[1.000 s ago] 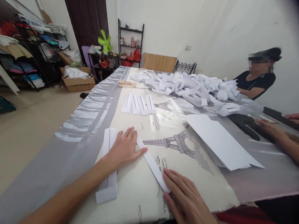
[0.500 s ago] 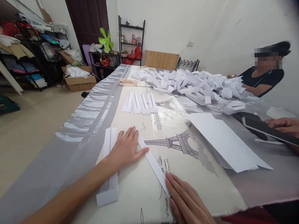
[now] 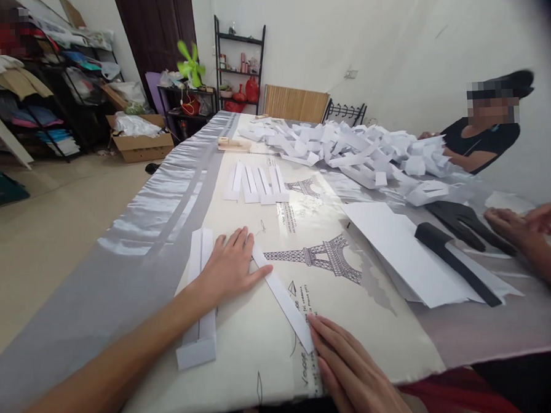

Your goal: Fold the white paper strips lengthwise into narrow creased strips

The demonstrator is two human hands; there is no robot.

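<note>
My left hand (image 3: 235, 264) lies flat with fingers stretched over the upper end of a narrow white folded paper strip (image 3: 285, 307). That strip runs slantwise toward my right hand (image 3: 358, 371), whose straight fingers rest beside its lower end. Both hands hold nothing. Partly under my left wrist is another long folded paper piece (image 3: 197, 352) with a line down its middle and a flap at its near end. Farther up the printed tablecloth (image 3: 394, 354), several similar folded pieces (image 3: 256, 186) lie side by side.
A big heap of folded white paper (image 3: 346, 144) covers the table's far right. Flat white sheets (image 3: 378, 232) lie on the right with a black strip (image 3: 454, 259) across them. A co-worker's hands (image 3: 530, 221) are at the right edge; another person (image 3: 488, 133) sits behind the heap.
My right hand has slid slightly off the strip's lower end, which now shows. The co-worker has let go of the black strip, which now lies on the sheets. My left hand stays put.
</note>
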